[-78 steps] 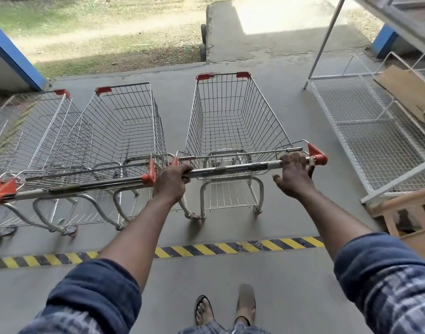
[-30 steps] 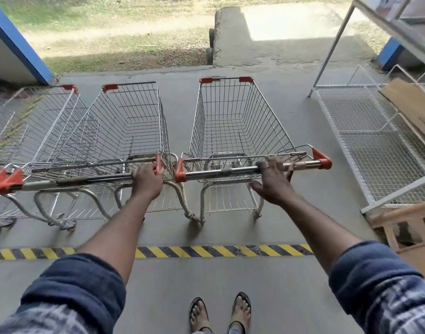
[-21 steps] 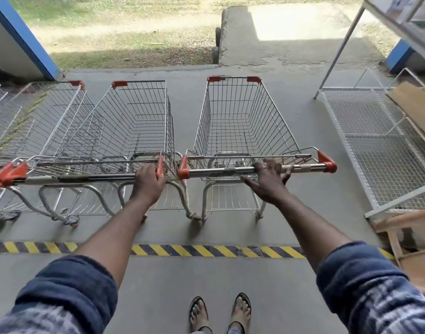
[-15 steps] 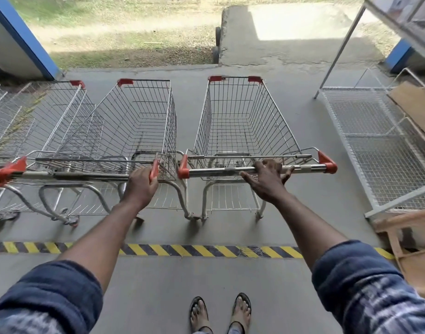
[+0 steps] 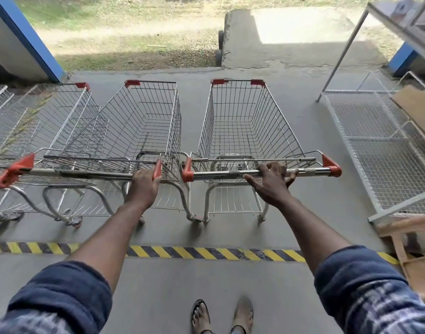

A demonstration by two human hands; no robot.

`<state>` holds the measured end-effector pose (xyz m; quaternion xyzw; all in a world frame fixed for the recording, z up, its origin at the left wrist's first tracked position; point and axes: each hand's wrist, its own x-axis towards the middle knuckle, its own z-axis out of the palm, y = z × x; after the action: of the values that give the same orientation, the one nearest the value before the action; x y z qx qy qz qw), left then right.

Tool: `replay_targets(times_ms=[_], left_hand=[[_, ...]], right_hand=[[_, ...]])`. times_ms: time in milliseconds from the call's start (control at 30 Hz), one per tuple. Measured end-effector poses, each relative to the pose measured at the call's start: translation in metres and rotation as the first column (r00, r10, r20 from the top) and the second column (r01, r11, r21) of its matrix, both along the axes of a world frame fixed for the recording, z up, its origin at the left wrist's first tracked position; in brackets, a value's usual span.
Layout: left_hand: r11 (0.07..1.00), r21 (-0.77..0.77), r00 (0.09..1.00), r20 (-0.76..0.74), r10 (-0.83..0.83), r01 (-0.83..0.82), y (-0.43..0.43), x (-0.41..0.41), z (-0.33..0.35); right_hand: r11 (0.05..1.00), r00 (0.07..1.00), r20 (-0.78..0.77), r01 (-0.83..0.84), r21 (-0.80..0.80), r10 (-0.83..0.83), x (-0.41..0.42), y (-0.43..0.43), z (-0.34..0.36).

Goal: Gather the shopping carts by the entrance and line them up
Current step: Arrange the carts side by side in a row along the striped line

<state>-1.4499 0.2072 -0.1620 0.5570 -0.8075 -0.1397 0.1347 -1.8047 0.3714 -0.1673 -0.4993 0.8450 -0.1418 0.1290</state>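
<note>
Several wire shopping carts with orange handle caps stand side by side on the concrete, facing away from me. My right hand (image 5: 270,183) grips the chrome handle bar of the right cart (image 5: 242,121) near its middle. My left hand (image 5: 144,186) grips the right end of the handle of the middle cart (image 5: 139,131), beside its orange cap. Another cart (image 5: 50,121) stands to the left, its handle cap near the left frame edge, and part of a further cart shows beyond it.
A yellow-black hazard stripe (image 5: 182,253) crosses the floor just behind the carts. A low wire-mesh rack (image 5: 385,155) with cardboard lies to the right, wooden pallets (image 5: 413,242) at its near end. A blue-edged wall (image 5: 21,42) stands far left; grass and a concrete ramp lie ahead.
My left hand moved from the right cart's handle to the middle cart's handle end. My right hand slid left along the right cart's bar. The middle cart's front swung right.
</note>
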Motion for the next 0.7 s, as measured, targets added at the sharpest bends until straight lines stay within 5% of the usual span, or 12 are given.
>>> replay_targets(times_ms=[700], left_hand=[[1.0, 0.011, 0.994, -0.11, -0.015, 0.016, 0.011, -0.012, 0.014]], right_hand=[[1.0, 0.999, -0.032, 0.022, -0.012, -0.023, 0.011, 0.001, 0.006]])
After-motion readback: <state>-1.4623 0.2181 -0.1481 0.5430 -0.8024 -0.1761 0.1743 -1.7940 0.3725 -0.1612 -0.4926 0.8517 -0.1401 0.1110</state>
